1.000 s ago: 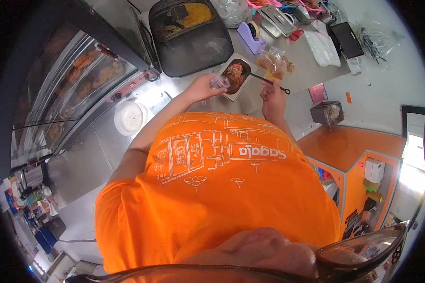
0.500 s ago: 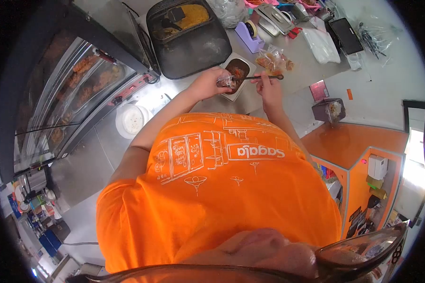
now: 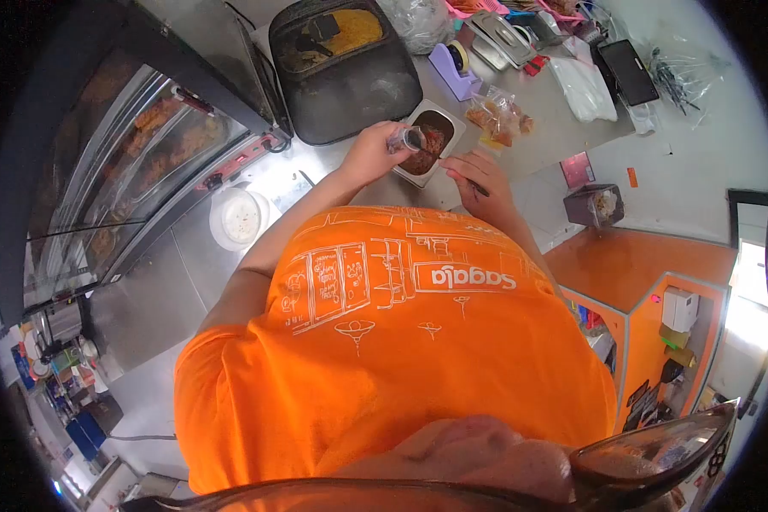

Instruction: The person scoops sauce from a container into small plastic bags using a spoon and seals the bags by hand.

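My left hand [image 3: 370,155] is wrapped round a small clear plastic cup [image 3: 408,139], tilted over the near left side of a metal pan [image 3: 454,145]. Reddish-brown sauce [image 3: 439,128] fills the bottom of the pan. My right hand [image 3: 484,177], at the pan's right edge, grips a long dark spoon [image 3: 480,189]. The spoon's working end points toward the cup's mouth; its bowl is too small to make out. Just beyond the pan's right corner lie clear bags of orange-brown food [image 3: 499,119].
A black lidded container [image 3: 350,102] with yellow crumbs in it stands behind the pan. A lilac tape dispenser [image 3: 456,75], white plastic bags [image 3: 582,90] and a phone-like black device [image 3: 628,70] lie to the right. On the left are a white tub [image 3: 237,218] and a glass food warmer [image 3: 145,162].
The spoon has swung, its handle end now lower and nearer me. My right hand has turned and moved slightly down. The cup in my left hand has tipped, its mouth facing right.
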`<action>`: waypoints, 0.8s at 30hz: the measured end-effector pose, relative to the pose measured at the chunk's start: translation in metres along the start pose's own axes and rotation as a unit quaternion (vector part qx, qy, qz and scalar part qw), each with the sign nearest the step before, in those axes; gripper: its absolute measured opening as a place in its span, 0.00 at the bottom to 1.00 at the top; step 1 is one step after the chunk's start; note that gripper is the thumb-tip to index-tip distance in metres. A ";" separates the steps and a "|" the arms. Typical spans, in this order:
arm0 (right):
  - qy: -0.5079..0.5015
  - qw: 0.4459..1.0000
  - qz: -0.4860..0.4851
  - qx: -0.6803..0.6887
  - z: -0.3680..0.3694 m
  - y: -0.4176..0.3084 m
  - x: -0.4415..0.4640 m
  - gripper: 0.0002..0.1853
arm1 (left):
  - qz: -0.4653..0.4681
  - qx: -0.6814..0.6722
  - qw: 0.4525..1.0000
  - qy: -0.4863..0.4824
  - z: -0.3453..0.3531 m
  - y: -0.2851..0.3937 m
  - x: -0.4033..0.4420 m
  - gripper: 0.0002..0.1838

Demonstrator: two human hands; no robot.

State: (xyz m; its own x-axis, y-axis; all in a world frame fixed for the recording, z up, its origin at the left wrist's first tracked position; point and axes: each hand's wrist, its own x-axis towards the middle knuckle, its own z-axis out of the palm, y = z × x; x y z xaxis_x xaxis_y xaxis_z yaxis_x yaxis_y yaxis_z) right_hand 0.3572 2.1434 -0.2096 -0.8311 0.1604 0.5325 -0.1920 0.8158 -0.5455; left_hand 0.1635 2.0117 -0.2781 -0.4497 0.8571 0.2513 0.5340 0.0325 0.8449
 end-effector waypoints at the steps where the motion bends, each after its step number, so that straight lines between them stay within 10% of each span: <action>1: 0.011 1.000 0.001 0.009 0.000 0.002 -0.001 0.10 | 0.005 -0.002 1.000 0.009 0.001 -0.002 0.000 0.15; 10: 0.119 0.971 0.142 0.151 0.016 0.018 -0.013 0.07 | -0.134 -0.101 0.986 -0.002 0.000 -0.001 -0.004 0.12; 24: 0.268 0.707 0.414 0.507 0.025 0.037 -0.021 0.20 | -0.184 -0.270 0.944 0.043 -0.024 -0.022 -0.046 0.17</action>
State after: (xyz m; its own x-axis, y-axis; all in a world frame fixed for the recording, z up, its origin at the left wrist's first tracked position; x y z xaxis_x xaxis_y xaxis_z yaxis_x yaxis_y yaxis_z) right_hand 0.3545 2.1562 -0.2565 -0.6124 0.7592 -0.2205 -0.2562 -0.4545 -0.8531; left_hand 0.1557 1.9590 -0.2973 -0.6022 0.7934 -0.0884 -0.1020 0.0333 0.9942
